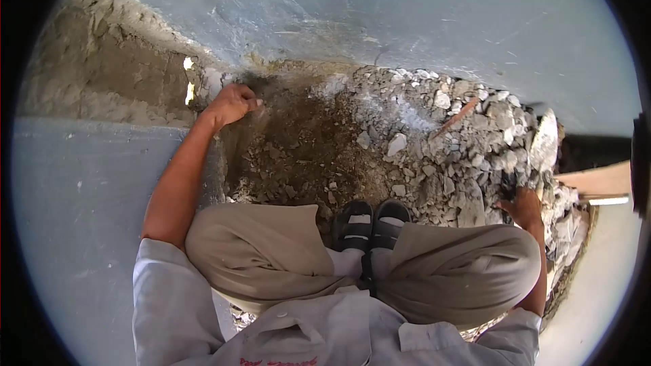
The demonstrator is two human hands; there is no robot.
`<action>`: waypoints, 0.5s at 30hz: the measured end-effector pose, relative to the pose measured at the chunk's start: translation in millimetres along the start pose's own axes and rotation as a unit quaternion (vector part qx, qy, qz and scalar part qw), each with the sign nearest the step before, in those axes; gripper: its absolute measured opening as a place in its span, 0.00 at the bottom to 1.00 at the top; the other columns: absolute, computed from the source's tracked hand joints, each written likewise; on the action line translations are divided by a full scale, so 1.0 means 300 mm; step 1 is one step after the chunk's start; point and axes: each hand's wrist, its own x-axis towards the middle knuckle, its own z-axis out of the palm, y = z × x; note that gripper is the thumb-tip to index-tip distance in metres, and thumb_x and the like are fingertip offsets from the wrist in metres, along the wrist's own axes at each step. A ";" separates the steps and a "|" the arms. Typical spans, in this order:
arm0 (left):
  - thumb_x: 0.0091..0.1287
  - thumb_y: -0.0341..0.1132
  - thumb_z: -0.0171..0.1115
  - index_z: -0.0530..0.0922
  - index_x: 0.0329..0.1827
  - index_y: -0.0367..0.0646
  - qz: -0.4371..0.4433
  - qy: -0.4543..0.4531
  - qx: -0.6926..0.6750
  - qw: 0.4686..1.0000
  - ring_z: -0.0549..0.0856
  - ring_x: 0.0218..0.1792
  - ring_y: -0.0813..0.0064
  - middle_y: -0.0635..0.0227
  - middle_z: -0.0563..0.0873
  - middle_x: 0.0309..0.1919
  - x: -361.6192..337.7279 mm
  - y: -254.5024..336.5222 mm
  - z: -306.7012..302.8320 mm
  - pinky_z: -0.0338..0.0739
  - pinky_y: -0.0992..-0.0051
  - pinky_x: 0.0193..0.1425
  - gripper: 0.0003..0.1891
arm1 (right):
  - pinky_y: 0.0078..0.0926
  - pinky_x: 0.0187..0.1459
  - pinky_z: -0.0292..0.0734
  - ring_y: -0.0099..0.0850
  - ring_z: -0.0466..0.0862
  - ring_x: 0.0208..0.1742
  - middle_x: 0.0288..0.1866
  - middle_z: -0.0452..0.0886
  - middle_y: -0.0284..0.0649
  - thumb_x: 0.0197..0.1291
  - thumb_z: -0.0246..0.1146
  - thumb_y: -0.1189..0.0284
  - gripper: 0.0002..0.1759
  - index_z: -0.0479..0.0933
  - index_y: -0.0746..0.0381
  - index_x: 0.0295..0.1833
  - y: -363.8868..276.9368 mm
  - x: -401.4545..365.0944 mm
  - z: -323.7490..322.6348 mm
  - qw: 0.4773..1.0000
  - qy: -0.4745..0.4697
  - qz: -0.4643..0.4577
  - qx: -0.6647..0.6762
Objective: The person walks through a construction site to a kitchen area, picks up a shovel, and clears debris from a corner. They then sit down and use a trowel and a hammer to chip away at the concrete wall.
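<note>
My left hand (234,103) is at the inner corner of the dug-out hollow, beside the broken wall edge. Its fingers are curled together with the thumb against them; what they hold, if anything, is hidden. Out to the right, my right hand (523,209) is low over the rubble (434,142), thumb spread from the fingers. Right at its fingertips lies a dark black object (508,181), partly sunk among the stones. Loose brown soil (298,142) covers the ground between my left hand and the rubble.
My dark sandals (373,225) stand side by side at the rubble's near edge, below my bent knees. A blue-grey wall (420,13) runs along the far side, another wall (95,190) at left. A reddish strip (460,115) and a pale slab (544,141) lie among the stones.
</note>
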 end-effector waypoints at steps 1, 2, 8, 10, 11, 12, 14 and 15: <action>0.62 0.44 0.66 0.84 0.42 0.34 -0.017 -0.001 0.001 1.000 0.85 0.40 0.60 0.49 0.87 0.37 0.007 0.006 -0.013 0.77 0.65 0.48 0.18 | 0.45 0.45 0.78 0.54 0.84 0.42 0.36 0.83 0.60 0.41 0.78 0.54 0.28 0.81 0.71 0.34 -0.002 0.010 -0.018 1.000 -0.018 0.005 0.014; 0.63 0.43 0.65 0.84 0.43 0.34 -0.032 -0.002 0.000 0.999 0.85 0.41 0.60 0.50 0.87 0.38 0.017 0.016 -0.036 0.77 0.65 0.49 0.18 | 0.45 0.44 0.78 0.54 0.84 0.41 0.36 0.83 0.61 0.41 0.78 0.55 0.28 0.81 0.71 0.34 -0.014 0.013 -0.044 0.999 -0.036 0.012 0.027; 0.66 0.40 0.62 0.83 0.45 0.32 0.008 0.067 0.027 0.997 0.85 0.41 0.62 0.53 0.87 0.39 -0.001 0.144 -0.096 0.76 0.66 0.50 0.16 | 0.51 0.39 0.77 0.56 0.83 0.36 0.33 0.82 0.58 0.47 0.76 0.60 0.26 0.77 0.70 0.41 0.076 0.015 0.061 0.999 0.004 -0.008 0.032; 0.66 0.39 0.62 0.82 0.44 0.33 0.013 0.082 0.018 0.996 0.83 0.40 0.67 0.57 0.87 0.37 -0.038 0.188 -0.125 0.76 0.68 0.49 0.15 | 0.50 0.36 0.77 0.52 0.84 0.34 0.33 0.82 0.54 0.48 0.75 0.63 0.25 0.75 0.69 0.45 0.189 0.082 0.168 0.999 -0.019 0.009 -0.041; 0.67 0.38 0.61 0.82 0.44 0.33 0.019 0.091 0.013 0.996 0.82 0.39 0.71 0.60 0.86 0.35 -0.054 0.206 -0.138 0.75 0.69 0.49 0.14 | 0.50 0.36 0.77 0.52 0.84 0.34 0.33 0.82 0.54 0.48 0.75 0.63 0.25 0.75 0.69 0.45 0.227 0.098 0.200 0.998 -0.021 0.015 -0.059; 0.67 0.37 0.61 0.81 0.44 0.34 0.027 0.100 0.010 0.995 0.81 0.38 0.74 0.64 0.86 0.34 -0.070 0.227 -0.153 0.74 0.70 0.48 0.13 | 0.50 0.36 0.77 0.52 0.84 0.34 0.33 0.82 0.54 0.48 0.75 0.63 0.25 0.75 0.69 0.45 0.232 0.096 0.196 0.998 -0.016 0.014 -0.058; 0.67 0.37 0.62 0.80 0.39 0.35 0.022 0.113 0.000 0.993 0.77 0.34 0.78 0.68 0.83 0.30 -0.103 0.284 -0.182 0.73 0.72 0.43 0.11 | 0.50 0.36 0.77 0.52 0.84 0.34 0.33 0.82 0.54 0.48 0.75 0.63 0.25 0.75 0.69 0.45 0.224 0.092 0.189 0.999 0.001 0.011 -0.048; 0.67 0.37 0.62 0.80 0.38 0.35 0.024 0.120 -0.004 0.992 0.76 0.33 0.79 0.69 0.83 0.30 -0.126 0.308 -0.188 0.73 0.72 0.42 0.11 | 0.49 0.36 0.77 0.51 0.84 0.34 0.33 0.82 0.54 0.48 0.75 0.63 0.25 0.75 0.69 0.44 0.217 0.087 0.179 0.999 0.010 0.009 -0.043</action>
